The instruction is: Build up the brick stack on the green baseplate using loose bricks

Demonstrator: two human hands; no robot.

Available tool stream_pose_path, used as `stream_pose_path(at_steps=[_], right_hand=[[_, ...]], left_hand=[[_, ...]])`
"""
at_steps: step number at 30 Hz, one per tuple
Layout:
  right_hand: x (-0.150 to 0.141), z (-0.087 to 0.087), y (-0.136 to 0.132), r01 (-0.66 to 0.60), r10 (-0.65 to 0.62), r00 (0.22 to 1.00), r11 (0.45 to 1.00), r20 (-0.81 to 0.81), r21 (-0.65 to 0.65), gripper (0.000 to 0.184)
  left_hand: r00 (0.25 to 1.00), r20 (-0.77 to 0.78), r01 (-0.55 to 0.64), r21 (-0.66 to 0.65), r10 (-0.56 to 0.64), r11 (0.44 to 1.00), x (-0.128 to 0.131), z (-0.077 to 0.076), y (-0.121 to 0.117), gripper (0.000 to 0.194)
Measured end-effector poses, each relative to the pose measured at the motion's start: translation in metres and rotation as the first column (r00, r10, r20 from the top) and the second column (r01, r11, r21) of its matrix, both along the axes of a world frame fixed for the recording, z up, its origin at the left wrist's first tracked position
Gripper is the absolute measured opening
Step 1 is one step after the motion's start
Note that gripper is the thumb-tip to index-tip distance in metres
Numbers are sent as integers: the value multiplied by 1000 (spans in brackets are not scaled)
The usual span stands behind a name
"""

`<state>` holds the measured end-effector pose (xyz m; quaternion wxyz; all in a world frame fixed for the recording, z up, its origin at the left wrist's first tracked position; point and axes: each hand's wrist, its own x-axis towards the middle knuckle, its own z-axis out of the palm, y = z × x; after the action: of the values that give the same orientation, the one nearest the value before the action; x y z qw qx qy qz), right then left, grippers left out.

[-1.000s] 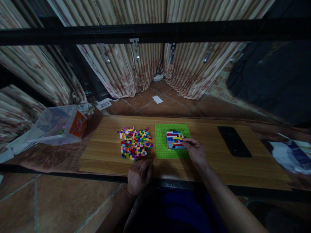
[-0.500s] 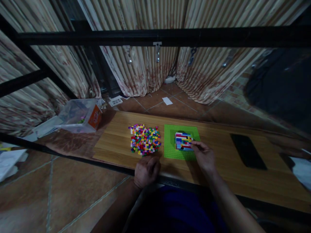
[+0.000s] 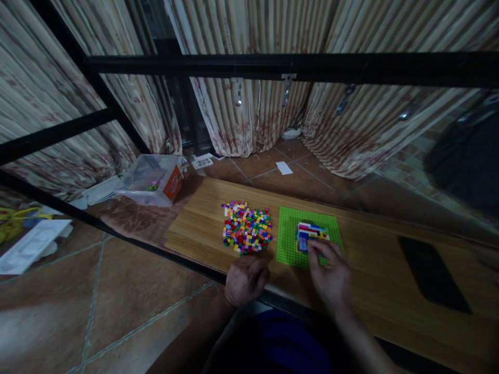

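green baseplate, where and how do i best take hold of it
I'd grip the green baseplate by its far edge, reaching in low from the far side, fingertips under the rim and thumb on top. It's a thin square lying flat, with a bare margin there beyond the brick build; the right hand is over the near side.

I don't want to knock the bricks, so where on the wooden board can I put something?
The biggest bare patch is between the green baseplate and black slab. Another is left of the brick pile. It's crowded at the pile's near edge, by the left hand, and around the brick build, by the right hand.
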<state>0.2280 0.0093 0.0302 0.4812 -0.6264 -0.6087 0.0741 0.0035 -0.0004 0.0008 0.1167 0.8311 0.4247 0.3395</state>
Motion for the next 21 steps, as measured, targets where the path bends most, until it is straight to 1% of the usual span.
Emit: stream_pose_path(at_steps=[2,4,6,7,11,13,17,21], right_hand=[[-14,3,2,-118,120,992,991,40,-63,20],[-30,5,6,-231,242,968,963,68,-138,20],[-44,6,14,-305,326,941,933,92,-189,21],[-50,7,18,-321,348,930,925,114,-206,21],[-69,13,35,-365,434,876,882,211,-298,20],[-75,15,40,-357,456,856,863,245,-359,19],[-81,15,45,-308,454,847,843,277,-441,15],[-84,10,46,-311,459,849,835,262,-455,16]], left_hand=[[1000,-2,7,6,-7,1000,0,0,0,15],[1000,-6,21,7,-21,1000,-1,-1,0,16],[999,-6,34,3,-34,999,-2,-1,0,17],[999,-4,40,1,-40,999,-2,-1,0,17],[999,-13,46,2,-46,999,-1,0,0,12],[999,-21,43,4,-43,999,-1,0,0,10],[999,-30,42,-6,-43,999,-1,1,0,11],[999,-19,39,-13,-39,999,-1,1,1,13]])
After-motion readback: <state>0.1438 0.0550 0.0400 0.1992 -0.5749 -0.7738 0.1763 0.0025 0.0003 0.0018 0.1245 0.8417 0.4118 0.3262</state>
